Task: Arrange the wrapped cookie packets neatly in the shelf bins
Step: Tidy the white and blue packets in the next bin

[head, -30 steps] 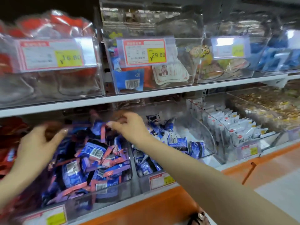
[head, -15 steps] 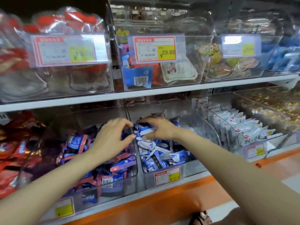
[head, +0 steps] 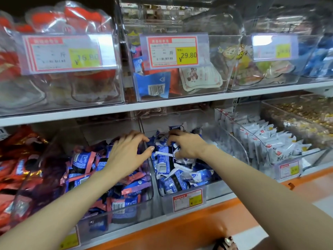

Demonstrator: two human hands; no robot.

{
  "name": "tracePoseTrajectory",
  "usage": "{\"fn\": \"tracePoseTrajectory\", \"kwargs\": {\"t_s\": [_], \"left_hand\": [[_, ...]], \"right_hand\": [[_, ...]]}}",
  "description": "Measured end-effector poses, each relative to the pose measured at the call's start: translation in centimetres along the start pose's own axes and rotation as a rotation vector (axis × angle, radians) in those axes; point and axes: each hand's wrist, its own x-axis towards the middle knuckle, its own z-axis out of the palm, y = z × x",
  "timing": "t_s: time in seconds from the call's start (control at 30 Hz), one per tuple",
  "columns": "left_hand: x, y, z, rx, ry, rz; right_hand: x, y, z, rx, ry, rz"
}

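Observation:
Two clear bins stand side by side on the lower shelf. The left bin [head: 126, 212] is heaped with blue-and-pink cookie packets [head: 84, 159]. The middle bin [head: 218, 190] holds blue-and-white cookie packets [head: 180, 177]. My left hand [head: 126, 154] hovers over the divider between the two bins, its fingers curved and the thumb spread, with nothing plainly held. My right hand [head: 187, 144] reaches down into the middle bin, fingers curled round blue-and-white packets near the top of the pile.
A bin of white packets [head: 266, 139] stands to the right, red packets [head: 16, 168] to the left. The upper shelf edge [head: 162, 103] carries clear bins with price tags [head: 171, 51] just above my hands. An orange ledge [head: 198, 224] runs below.
Both hands have come together from the left bin to the divider and the middle bin. The right hand now digs into the blue-and-white packets. The view has shifted closer.

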Motion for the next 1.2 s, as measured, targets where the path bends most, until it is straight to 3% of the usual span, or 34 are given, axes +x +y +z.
{"fn": "tracePoseTrajectory", "kwargs": {"t_s": [0.13,0.27,0.37,0.47,0.6,0.73,0.93,1.2], "left_hand": [[-0.1,-0.1,0.1,-0.069,-0.004,-0.006],[-0.1,0.1,0.2,-0.142,-0.01,-0.031],[-0.1,0.4,0.3,-0.189,-0.007,-0.051],[0.0,0.4,0.2,-0.205,-0.004,-0.055],[0.1,0.4,0.2,-0.189,0.005,-0.059],[0.0,0.4,0.1,-0.18,0.003,-0.051],[-0.1,0.4,-0.3,-0.161,-0.014,-0.052],[-0.4,0.4,-0.5,-0.15,-0.03,-0.028]], "right_hand": [[-1.3,2.3,-0.2,0.015,0.062,0.071],[-1.5,3.9,-1.3,-0.032,0.018,0.135],[-0.9,2.5,-2.0,0.128,0.03,0.035],[0.3,-0.9,-1.1,0.196,-0.115,-0.152],[1.2,-3.1,0.5,-0.044,-0.391,-0.12],[1.0,-2.1,0.6,-0.211,-0.27,-0.121],[-0.1,2.1,-0.4,-0.122,-0.075,-0.027],[-0.7,4.4,-0.8,-0.029,-0.061,0.07]]}}
